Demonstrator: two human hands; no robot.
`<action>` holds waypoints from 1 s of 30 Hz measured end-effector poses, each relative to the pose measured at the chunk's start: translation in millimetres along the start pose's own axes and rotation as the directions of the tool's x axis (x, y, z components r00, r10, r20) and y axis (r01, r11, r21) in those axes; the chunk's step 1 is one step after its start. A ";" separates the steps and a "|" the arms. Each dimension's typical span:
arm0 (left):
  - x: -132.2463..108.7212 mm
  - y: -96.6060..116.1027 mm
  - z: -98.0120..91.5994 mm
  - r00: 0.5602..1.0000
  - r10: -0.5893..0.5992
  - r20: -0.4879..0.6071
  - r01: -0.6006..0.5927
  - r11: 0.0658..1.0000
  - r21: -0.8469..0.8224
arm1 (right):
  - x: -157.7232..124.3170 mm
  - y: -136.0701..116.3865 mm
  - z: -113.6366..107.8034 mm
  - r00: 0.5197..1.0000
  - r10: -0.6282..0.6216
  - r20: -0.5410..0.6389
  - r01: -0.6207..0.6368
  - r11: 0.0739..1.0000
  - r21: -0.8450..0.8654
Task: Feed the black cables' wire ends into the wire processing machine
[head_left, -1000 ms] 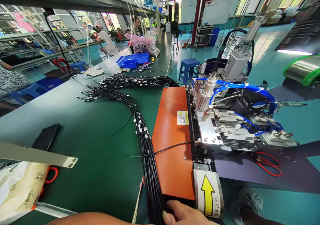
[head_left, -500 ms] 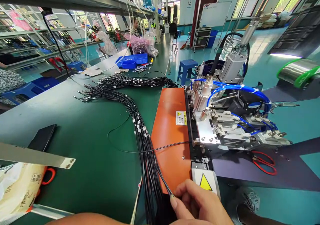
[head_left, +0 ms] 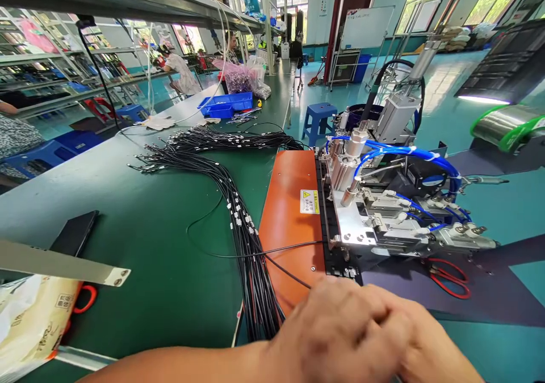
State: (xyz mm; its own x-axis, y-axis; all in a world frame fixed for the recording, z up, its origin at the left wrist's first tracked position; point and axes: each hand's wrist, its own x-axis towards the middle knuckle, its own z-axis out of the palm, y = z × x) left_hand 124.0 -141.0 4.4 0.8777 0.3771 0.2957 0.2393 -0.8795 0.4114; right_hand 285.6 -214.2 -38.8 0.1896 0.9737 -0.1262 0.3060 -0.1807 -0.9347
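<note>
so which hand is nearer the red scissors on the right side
Right. In the picture, the right hand is below and left of the red scissors; the left hand is farther left, overlapping the right.

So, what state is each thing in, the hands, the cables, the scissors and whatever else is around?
Left hand: blurred, grip unclear
Right hand: partly hidden behind the left, grip unclear
Cable bundle: bent, far ends fanned out
Orange panel: partly crossed by thin cable
Red-handled scissors: lying down, blades unclear
Blue stool: upright
Spool: wound with silvery wire
</note>
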 end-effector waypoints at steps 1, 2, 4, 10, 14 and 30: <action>4.4 -8.8 0.0 0.999 0.028 -0.015 -0.028 0.999 -0.027 | -1.2 3.2 -10.3 0.999 0.047 0.027 -0.047 0.999 0.019; 7.6 -16.7 1.4 0.999 0.044 -0.018 -0.045 0.998 -0.052 | -3.0 7.2 -18.0 0.996 0.094 0.007 -0.094 0.995 0.026; 11.0 -29.0 7.5 0.999 0.044 0.018 -0.042 0.995 -0.095 | -8.2 15.8 -25.4 0.980 0.185 -0.069 -0.181 0.982 0.058; 15.1 -38.2 28.7 0.998 0.060 -0.023 -0.062 0.994 -0.087 | -19.1 20.4 -11.3 0.921 0.256 -0.293 -0.180 0.948 0.264; 22.9 -38.3 34.5 0.990 0.122 -0.068 -0.125 0.991 -0.049 | -19.4 15.7 -7.0 0.917 0.231 -0.326 -0.112 0.932 0.346; 17.5 -44.1 40.9 0.991 0.009 -0.131 -0.033 0.983 -0.181 | -20.9 26.9 -11.9 0.907 0.285 -0.310 -0.164 0.917 0.362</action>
State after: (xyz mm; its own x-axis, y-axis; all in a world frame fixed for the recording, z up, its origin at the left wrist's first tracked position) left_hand 145.7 -107.4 -43.9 0.8177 0.4040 0.4099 0.1311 -0.8243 0.5508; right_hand 300.9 -241.0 -57.3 0.5487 0.7886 -0.2776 -0.0884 -0.2754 -0.9572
